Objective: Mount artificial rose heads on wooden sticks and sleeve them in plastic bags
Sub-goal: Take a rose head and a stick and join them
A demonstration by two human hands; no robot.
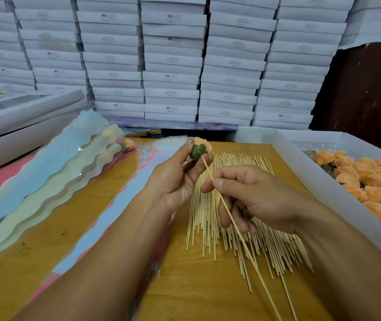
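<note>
Here the left hand pinches a rose head green base toward the person (exposing its socket), while the right hand pinches a wooden stick, tip meeting it.

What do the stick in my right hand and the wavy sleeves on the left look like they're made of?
Stick: pale, matte, thin and straight, looks like bare wood or bamboo, same as the pile. Sleeves: glossy, see-through pastel film with glare spots, likely thin plastic.

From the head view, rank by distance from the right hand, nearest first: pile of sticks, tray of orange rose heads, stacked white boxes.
From the right hand:
1. Pile of sticks, directly beneath it on the table.
2. Tray of orange rose heads, to its right.
3. Stacked white boxes, at the back.
</note>
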